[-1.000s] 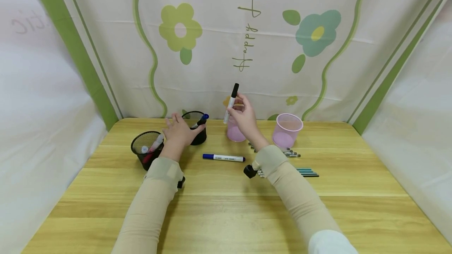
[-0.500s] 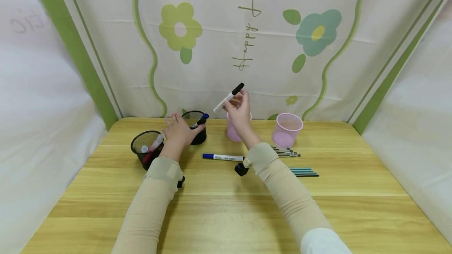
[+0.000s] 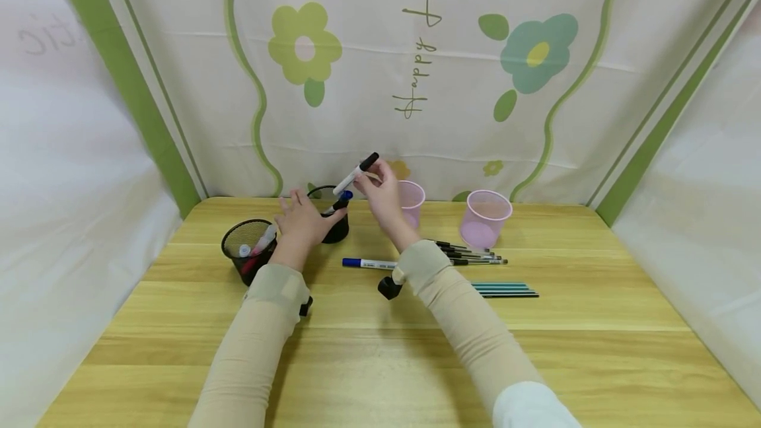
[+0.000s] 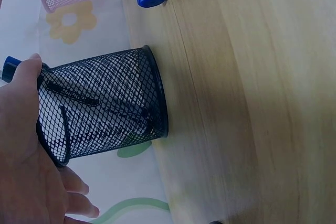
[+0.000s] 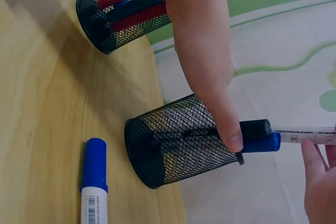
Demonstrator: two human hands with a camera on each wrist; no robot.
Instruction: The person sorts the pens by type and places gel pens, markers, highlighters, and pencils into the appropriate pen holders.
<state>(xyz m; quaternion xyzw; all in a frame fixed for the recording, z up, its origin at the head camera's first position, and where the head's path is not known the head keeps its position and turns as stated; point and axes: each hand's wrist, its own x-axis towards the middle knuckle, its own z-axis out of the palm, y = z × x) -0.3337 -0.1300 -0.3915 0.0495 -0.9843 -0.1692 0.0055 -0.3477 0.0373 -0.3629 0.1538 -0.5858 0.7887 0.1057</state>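
A black mesh pen holder (image 3: 336,231) stands upright at the back of the table. My left hand (image 3: 300,222) holds it at the rim, thumb on one side and fingers on the other. A blue-capped marker (image 5: 265,143) and a black-capped marker (image 5: 255,128) poke out of its mouth beside the thumb. My right hand (image 3: 383,195) pinches a white whiteboard marker (image 3: 349,180) with a black cap. That marker tilts, cap up to the right, its lower end just above the holder's mouth. A blue-capped whiteboard marker (image 3: 371,263) lies on the table, partly behind the right wrist.
Left of my left hand stands another mesh pen holder (image 3: 248,249) with red and clear items inside. Two pink cups (image 3: 413,194) (image 3: 484,220) are at the back right. Several black pens (image 3: 470,253) and teal pencils (image 3: 505,289) lie in front of them.
My right hand has moved left with the black-capped marker, from the pink cup to the black pen holder, and the marker has tilted over. The left hand has stayed in place.
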